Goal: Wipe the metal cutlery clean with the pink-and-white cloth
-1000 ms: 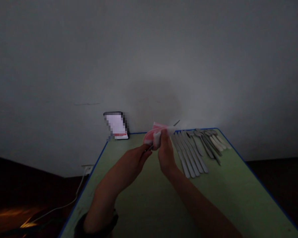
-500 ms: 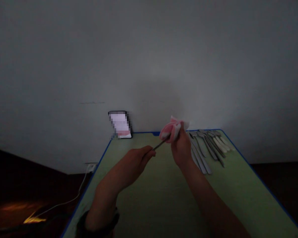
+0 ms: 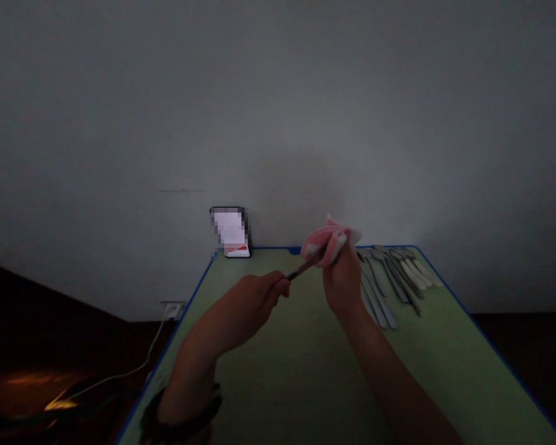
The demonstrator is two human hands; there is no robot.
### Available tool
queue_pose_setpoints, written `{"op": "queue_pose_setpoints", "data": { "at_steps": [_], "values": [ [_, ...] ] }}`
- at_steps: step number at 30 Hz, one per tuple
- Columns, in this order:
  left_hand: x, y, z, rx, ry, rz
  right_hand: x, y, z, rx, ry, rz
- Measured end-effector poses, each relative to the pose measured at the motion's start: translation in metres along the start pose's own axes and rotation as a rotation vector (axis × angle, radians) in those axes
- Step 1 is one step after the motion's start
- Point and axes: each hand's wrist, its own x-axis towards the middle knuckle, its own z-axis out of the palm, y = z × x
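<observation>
My left hand [image 3: 254, 306] is closed round one end of a slim metal piece of cutlery [image 3: 302, 269], which slants up to the right. Its far end disappears into a pink and white cloth [image 3: 327, 244], so whether it is a knife, fork or spoon cannot be seen. My right hand [image 3: 343, 281] grips the bunched cloth around that end, above the table. Just to the right of this hand, several metal pieces of cutlery [image 3: 383, 278] lie in a loose row, some with white handles [image 3: 414, 273].
A lit phone [image 3: 231, 230] leans against the grey wall [image 3: 278, 111] at the table's back left. The green table [image 3: 301, 371] has a blue edge. Left of it, a white cable [image 3: 120, 376] runs from a wall socket [image 3: 173, 310].
The right hand and cloth have shifted slightly right, and a bit more of the cutlery shows between the hands. The camera view has also turned slightly.
</observation>
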Motion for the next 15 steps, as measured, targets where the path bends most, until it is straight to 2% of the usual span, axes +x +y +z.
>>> {"op": "queue_pose_setpoints", "data": {
  "at_steps": [4,7,15],
  "values": [
    [0.005,-0.002,0.005,-0.013,0.085,0.002,-0.020,0.009,0.018,-0.053,-0.084,0.085],
    [0.007,0.001,0.006,-0.043,0.086,0.020,-0.023,0.012,0.021,-0.036,-0.103,0.108],
    [0.002,0.008,0.000,-0.123,-0.060,-0.023,0.013,0.003,-0.011,-0.017,0.065,0.002]
  ]
}}
